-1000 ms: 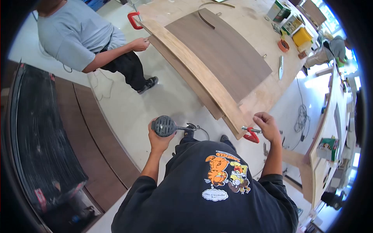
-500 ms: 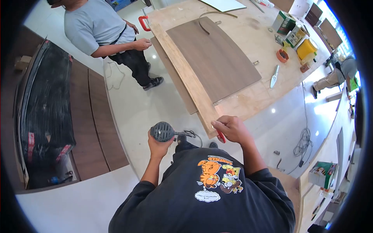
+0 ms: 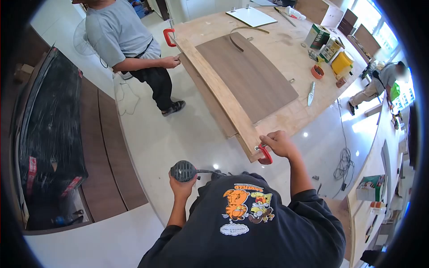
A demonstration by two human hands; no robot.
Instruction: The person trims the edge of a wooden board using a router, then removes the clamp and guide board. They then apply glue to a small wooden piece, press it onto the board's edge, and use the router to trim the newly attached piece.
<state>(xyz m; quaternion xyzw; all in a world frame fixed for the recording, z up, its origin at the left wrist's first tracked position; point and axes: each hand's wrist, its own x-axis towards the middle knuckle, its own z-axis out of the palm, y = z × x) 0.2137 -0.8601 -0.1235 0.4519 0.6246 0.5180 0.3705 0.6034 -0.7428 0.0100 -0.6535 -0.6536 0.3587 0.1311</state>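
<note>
My left hand (image 3: 182,186) is wrapped round a dark power tool (image 3: 183,171) with a slotted round end and a cable, held off the table's near left side. My right hand (image 3: 278,142) is closed at the top of a red clamp (image 3: 265,155) at the near end of a long pale wooden strip (image 3: 223,96). The strip lies along the table's left edge, beside a brown panel (image 3: 250,73). A second red clamp (image 3: 169,37) sits at the strip's far end.
A person (image 3: 120,40) stands left of the table (image 3: 286,109), one hand near its edge. Another person (image 3: 380,85) is at far right. Cans, a yellow container (image 3: 342,62), an orange bowl (image 3: 317,72) and a spatula (image 3: 311,94) lie on the table. A cable (image 3: 344,165) coils on the floor.
The view has shifted. More of the near red clamp shows beside my right hand. The person at the left has a hand closer to the table's edge.
</note>
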